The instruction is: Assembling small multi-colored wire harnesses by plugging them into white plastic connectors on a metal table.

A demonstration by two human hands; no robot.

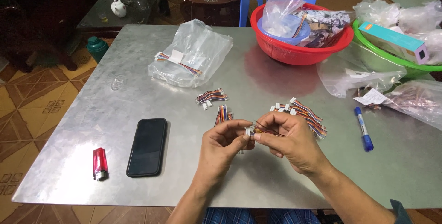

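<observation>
Head view: we're holding a small bundle of thin multi-coloured wires with a white plastic connector (258, 131) above the near-middle of the shiny metal desk (69, 159). Left hand (223, 145) has its fingers pressed together, pinching the white connector end; right hand (292, 141) has its fingers closed round the wire end, thumb on top.

Judging progress: two finished-looking wire bundles (212, 96) lie near the desk centre, a third bundle (223, 113) sits just behind the left hand, and a bigger pile of similar wire sets (306, 113) lies just behind the right hand. A clear plastic bag w/ more wire sets (193, 53) sits toward the far-left part, so plenty looks left, approx. most of the stock.

Elsewhere: black phone (147, 146) and red lighter (100, 163) toward the near-left corner, blue marker pen (363, 128) at the right, red plastic basket (285, 51) w/ bags at the far edge, green basin (391, 58) at the far-right corner.
</observation>
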